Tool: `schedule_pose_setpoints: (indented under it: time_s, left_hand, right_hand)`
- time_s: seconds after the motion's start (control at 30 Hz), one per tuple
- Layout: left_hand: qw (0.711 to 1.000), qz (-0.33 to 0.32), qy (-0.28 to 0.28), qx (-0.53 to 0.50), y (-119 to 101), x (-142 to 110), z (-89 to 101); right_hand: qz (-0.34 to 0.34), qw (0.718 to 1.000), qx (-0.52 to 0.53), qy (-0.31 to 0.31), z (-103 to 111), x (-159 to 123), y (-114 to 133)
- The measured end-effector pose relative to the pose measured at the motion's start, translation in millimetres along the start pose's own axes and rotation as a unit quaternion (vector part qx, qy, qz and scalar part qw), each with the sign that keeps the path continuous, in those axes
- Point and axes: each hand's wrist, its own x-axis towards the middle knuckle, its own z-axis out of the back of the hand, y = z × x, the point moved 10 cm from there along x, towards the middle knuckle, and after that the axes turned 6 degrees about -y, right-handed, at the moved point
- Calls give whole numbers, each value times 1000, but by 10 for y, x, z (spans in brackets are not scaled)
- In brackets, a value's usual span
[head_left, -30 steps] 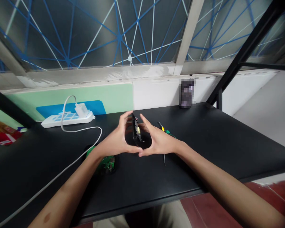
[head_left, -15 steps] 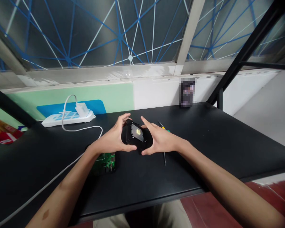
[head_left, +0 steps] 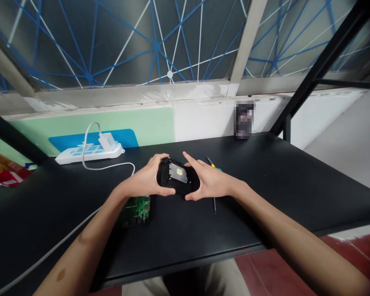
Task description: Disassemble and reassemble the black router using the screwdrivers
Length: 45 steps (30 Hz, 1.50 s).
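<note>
Between both hands, above the table, is a black plastic case part (head_left: 172,185) with a silver metal plate (head_left: 178,174) and a small pale yellow pad inside it. My left hand (head_left: 148,176) grips its left end, thumb along the near edge and fingers at the far side. My right hand (head_left: 208,176) holds the right end, its thumb low and its index finger stretched upward. A green circuit board (head_left: 138,209) lies on the table, partly hidden by my left forearm. Beyond my right hand lies a screwdriver (head_left: 215,205), its middle covered by that hand.
A white power strip (head_left: 89,154) with a plugged-in charger stands at the back left, its white cable (head_left: 61,242) running across the black table (head_left: 185,234). A red packet (head_left: 9,170) sits at far left. A pixelated dark object (head_left: 244,121) leans on the wall.
The case part has tilted slightly between my hands, so its metal plate lies flatter. My left fingers have shifted a little on the far edge. Both hands keep their hold.
</note>
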Motion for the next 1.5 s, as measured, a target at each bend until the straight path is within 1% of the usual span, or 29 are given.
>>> schedule_pose_setpoints:
  time_s: [0.17, 0.4, 0.6, 0.97, 1.37, 1.5]
  left_hand:
    - [1000, 5, 3, 23, 43, 1, -1]
    - [997, -11, -2, 80, 76, 3, 6]
    - [995, -10, -1, 101, 122, 13, 1]
    - [994, -11, -3, 106, 195, 32, -39]
    - [994, -9, -2, 105, 160, 21, -26]
    - [996, 1, -1, 90, 156, 4, 6]
  right_hand:
    - [-4, 1000, -9, -2, 9, -1, -22]
    - [-1, 1000, -26, -15, 42, 7, -44]
    - [-5, 999, -30, -15, 74, 7, -43]
    - [10, 999, -25, -40, 142, 16, -65]
    - [1, 999, -35, -36, 155, 12, -43]
    - [0, 998, -29, -50, 190, 11, -27]
